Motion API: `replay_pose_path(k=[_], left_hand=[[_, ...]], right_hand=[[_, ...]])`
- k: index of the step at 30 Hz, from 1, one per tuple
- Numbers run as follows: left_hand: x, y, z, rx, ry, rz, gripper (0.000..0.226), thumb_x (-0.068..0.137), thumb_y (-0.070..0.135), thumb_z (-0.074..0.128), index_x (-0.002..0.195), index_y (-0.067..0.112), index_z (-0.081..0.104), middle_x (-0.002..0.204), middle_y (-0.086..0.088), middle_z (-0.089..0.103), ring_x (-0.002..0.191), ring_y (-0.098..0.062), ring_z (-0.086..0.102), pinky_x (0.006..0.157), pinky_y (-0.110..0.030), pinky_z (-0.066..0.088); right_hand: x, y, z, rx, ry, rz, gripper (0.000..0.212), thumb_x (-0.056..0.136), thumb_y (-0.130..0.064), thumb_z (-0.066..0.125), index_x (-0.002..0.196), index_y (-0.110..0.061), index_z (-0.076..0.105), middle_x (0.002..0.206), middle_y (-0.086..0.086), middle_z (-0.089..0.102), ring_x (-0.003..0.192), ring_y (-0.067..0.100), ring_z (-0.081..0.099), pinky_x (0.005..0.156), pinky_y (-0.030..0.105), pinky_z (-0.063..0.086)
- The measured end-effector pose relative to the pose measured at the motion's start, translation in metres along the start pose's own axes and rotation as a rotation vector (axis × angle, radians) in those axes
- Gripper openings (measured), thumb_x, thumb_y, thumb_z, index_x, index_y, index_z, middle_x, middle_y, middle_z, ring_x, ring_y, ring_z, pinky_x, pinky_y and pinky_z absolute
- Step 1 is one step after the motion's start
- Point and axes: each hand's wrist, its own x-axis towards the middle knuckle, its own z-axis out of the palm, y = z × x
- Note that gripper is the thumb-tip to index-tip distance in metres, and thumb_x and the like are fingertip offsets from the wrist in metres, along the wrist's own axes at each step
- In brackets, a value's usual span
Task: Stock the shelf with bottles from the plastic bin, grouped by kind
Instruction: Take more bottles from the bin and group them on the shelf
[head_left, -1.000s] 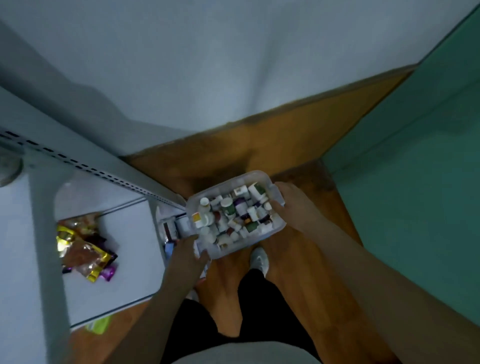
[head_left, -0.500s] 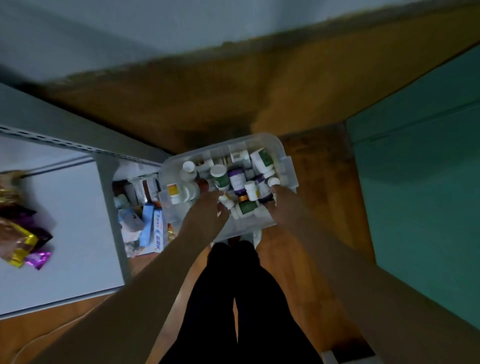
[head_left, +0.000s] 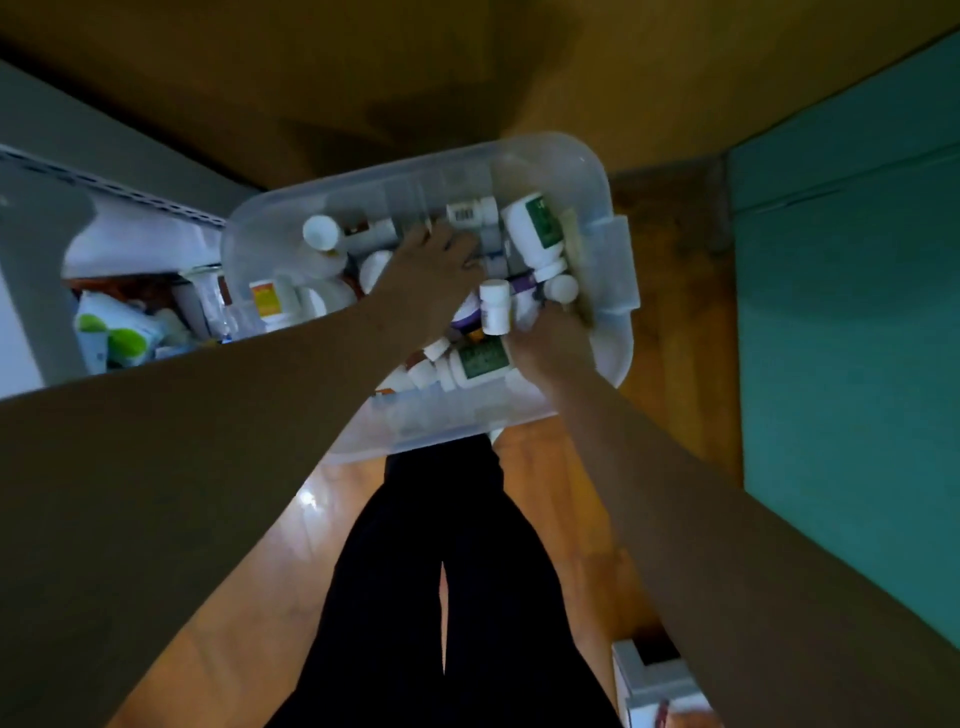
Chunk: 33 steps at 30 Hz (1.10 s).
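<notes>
A clear plastic bin (head_left: 613, 260) sits on the wooden floor in front of my legs, filled with several bottles, mostly white. One large white bottle with a green label (head_left: 537, 228) lies at its right end, another green-labelled bottle (head_left: 478, 361) near its front wall. My left hand (head_left: 431, 270) reaches into the middle of the bin, fingertips buried among the bottles, so its grip is hidden. My right hand (head_left: 545, 345) is at the bin's front right and pinches a small white bottle (head_left: 493, 306) that stands up above the pile. The grey metal shelf (head_left: 36, 249) stands to the left.
The shelf's low level holds packets and boxes (head_left: 119, 335) right beside the bin. A teal wall (head_left: 852, 322) runs along the right. A grey box (head_left: 657, 680) stands on the floor at the lower right. My black-trousered legs (head_left: 441, 571) are below the bin.
I have bent closer to the bin. Both hands left its rim and went inside: the left moved to the middle of the pile, the right took up a small white bottle.
</notes>
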Motion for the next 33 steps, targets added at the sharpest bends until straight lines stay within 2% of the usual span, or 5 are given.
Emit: replay_pose_path(k=[7, 16, 21, 30, 33], left_hand=[[-0.022, -0.02, -0.037, 0.134, 0.014, -0.065, 0.051, 0.084, 0.039, 0.071, 0.129, 0.02, 0.058, 0.134, -0.006, 0.054, 0.123, -0.028, 0.046, 0.109, -0.042, 0.033], [-0.127, -0.042, -0.128, -0.437, -0.008, -0.443, 0.059, 0.081, 0.063, 0.064, 0.114, 0.014, 0.061, 0.109, -0.007, 0.063, 0.104, -0.026, 0.059, 0.084, -0.035, 0.044], [-0.204, -0.029, -0.202, -1.126, 0.208, -0.665, 0.038, 0.084, 0.054, 0.068, 0.083, 0.018, 0.055, 0.067, 0.003, 0.051, 0.063, -0.014, 0.052, 0.052, -0.026, 0.037], [-0.326, -0.01, -0.325, -1.51, 0.776, -0.799, 0.031, 0.091, 0.05, 0.061, 0.1, 0.021, 0.064, 0.081, 0.002, 0.067, 0.07, -0.011, 0.063, 0.055, -0.012, 0.044], [-0.355, -0.002, -0.357, -1.748, 0.988, -0.81, 0.028, 0.094, 0.048, 0.057, 0.098, 0.022, 0.069, 0.086, -0.002, 0.073, 0.082, -0.022, 0.07, 0.073, -0.029, 0.056]], right_hand=[[-0.028, -0.01, -0.013, -0.01, -0.03, 0.031, 0.052, 0.098, -0.043, 0.054, 0.13, -0.002, 0.05, 0.127, 0.014, 0.059, 0.117, 0.028, 0.057, 0.089, 0.034, 0.046], [-0.123, -0.028, -0.108, 0.164, 0.074, -0.076, 0.054, 0.094, -0.039, 0.062, 0.125, 0.002, 0.044, 0.112, 0.018, 0.063, 0.099, 0.032, 0.064, 0.067, 0.029, 0.04], [-0.199, -0.041, -0.167, 0.435, 0.131, -0.209, 0.045, 0.092, -0.039, 0.065, 0.12, -0.007, 0.051, 0.106, 0.01, 0.063, 0.095, 0.027, 0.062, 0.07, 0.029, 0.042], [-0.339, -0.086, -0.282, 0.834, -0.029, -0.616, 0.031, 0.082, -0.028, 0.078, 0.108, -0.035, 0.061, 0.111, -0.009, 0.065, 0.102, 0.011, 0.063, 0.086, 0.033, 0.055], [-0.372, -0.098, -0.311, 0.895, -0.113, -0.761, 0.034, 0.078, -0.03, 0.08, 0.108, -0.036, 0.064, 0.112, -0.008, 0.069, 0.107, 0.013, 0.064, 0.092, 0.034, 0.053]])
